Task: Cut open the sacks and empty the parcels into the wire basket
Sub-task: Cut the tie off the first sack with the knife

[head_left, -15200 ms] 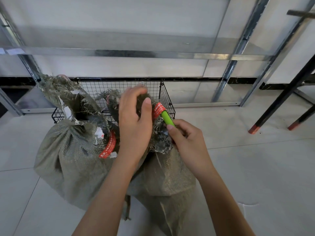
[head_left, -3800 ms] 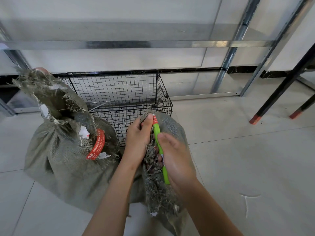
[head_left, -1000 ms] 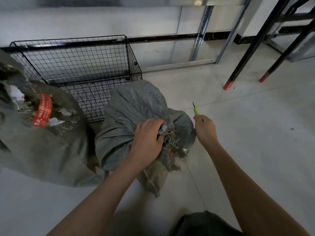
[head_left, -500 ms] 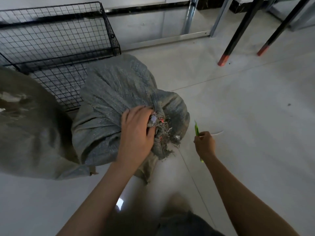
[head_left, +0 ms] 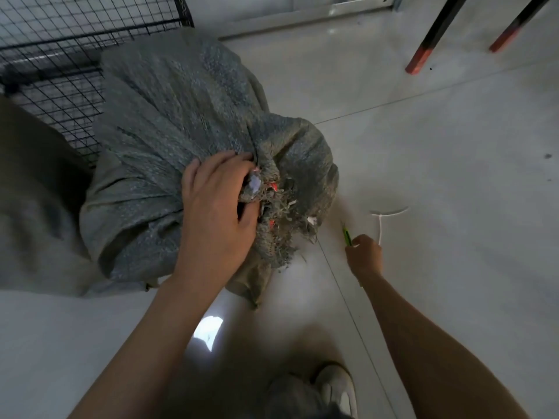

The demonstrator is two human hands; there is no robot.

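**A:** Status on the sack?

**B:** Left hand (head_left: pixel 217 207) is on it. My fingers (head_left: pixel 223 161) are curled round the bunched, frayed neck (head_left: pixel 281 207) and gripping it. The sack (head_left: pixel 181 110) is grey-green weave and lies on the floor (head_left: pixel 453 176). Its far end is at the near corner of the wire basket (head_left: pixel 60 40); can't tell if they touch.

**A:** Parcels?

**B:** Can't see any. The neck is gathered shut in my grip.

**A:** Right hand?

**B:** Right hand (head_left: pixel 364 255) is low by the floor, just right of the neck and clear of the sack. Fingers are wrapped round the green cutter (head_left: pixel 347 235), tip pointing away from me. Blade is too small to make out.

**A:** Anything else in frame?

**B:** A second sack (head_left: pixel 36 192) on the left, pressed against the first, in front of the basket. A white tie (head_left: pixel 381 219) on the floor just past my right hand. Two black legs (head_left: pixel 435 31) with red feet, top right. My shoe (head_left: pixel 338 385) at the bottom edge.
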